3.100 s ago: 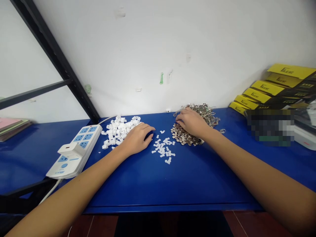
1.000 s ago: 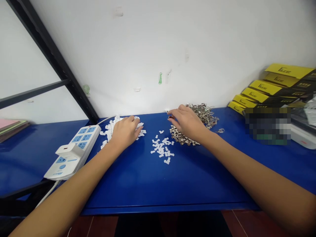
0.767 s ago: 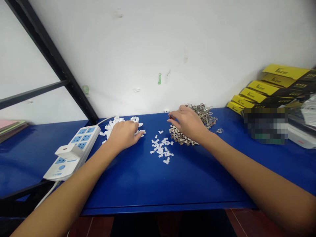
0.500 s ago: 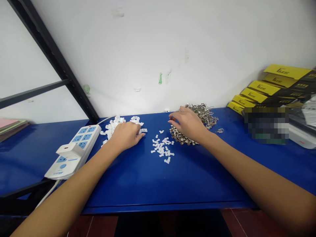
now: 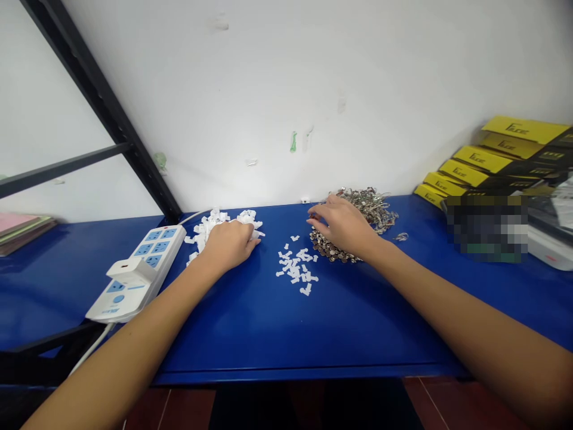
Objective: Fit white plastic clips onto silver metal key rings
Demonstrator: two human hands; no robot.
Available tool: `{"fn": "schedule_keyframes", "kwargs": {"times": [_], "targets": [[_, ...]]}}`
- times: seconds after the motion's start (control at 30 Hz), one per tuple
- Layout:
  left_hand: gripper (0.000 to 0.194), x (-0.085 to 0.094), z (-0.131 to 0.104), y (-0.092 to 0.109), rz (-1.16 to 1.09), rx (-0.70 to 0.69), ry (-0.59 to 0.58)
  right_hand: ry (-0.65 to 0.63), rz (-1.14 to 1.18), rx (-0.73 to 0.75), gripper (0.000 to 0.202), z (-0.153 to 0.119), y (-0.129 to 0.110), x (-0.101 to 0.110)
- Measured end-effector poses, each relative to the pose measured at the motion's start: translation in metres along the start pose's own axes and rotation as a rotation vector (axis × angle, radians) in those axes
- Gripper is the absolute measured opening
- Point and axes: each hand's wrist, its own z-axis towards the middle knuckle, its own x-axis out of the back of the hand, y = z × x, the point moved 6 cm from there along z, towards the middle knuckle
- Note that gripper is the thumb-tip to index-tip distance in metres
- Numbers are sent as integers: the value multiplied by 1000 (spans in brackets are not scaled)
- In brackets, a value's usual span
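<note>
My left hand (image 5: 229, 243) rests over a heap of small white pieces (image 5: 202, 230), its fingers curled down and the thumb close to the index finger. A white piece shows at the fingertips, but whether they grip it is hidden. Over a pile of small round metal parts (image 5: 329, 249) is my right hand (image 5: 342, 224), thumb and fingers bent together; anything held there is too small to make out. Between the hands lies a loose group of small white pieces (image 5: 295, 269), flat on the blue table (image 5: 268, 334).
Behind my right hand sit tangled metal parts (image 5: 378, 209), with one stray piece (image 5: 401, 237). A white power strip (image 5: 165, 254) with a plugged-in adapter (image 5: 131, 272) lies at left by a black rack post (image 5: 96, 89). Yellow boxes (image 5: 483, 160) are stacked at right.
The view has shifted slightly, moving the scene a little to the right. My left thumb has drawn in toward the fingers at the white heap. My right hand stays over the metal pile.
</note>
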Motion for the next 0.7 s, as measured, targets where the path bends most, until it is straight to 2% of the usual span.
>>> {"fn": "schedule_keyframes", "kwargs": {"times": [0.13, 0.2, 0.33, 0.5, 0.7], "targets": [[30, 0, 1, 1, 10, 13, -38, 10, 12, -8, 27, 0, -3, 2], [30, 5, 1, 3, -8, 25, -11, 20, 13, 1, 27, 0, -4, 3], [28, 20, -1, 9, -43, -10, 163, 50, 14, 23, 26, 0, -6, 4], [23, 30, -6, 20, -98, -150, 407, 100, 25, 35, 27, 0, -6, 6], [24, 31, -6, 27, -140, -214, 484, 162, 39, 59, 26, -1, -6, 5]]}}
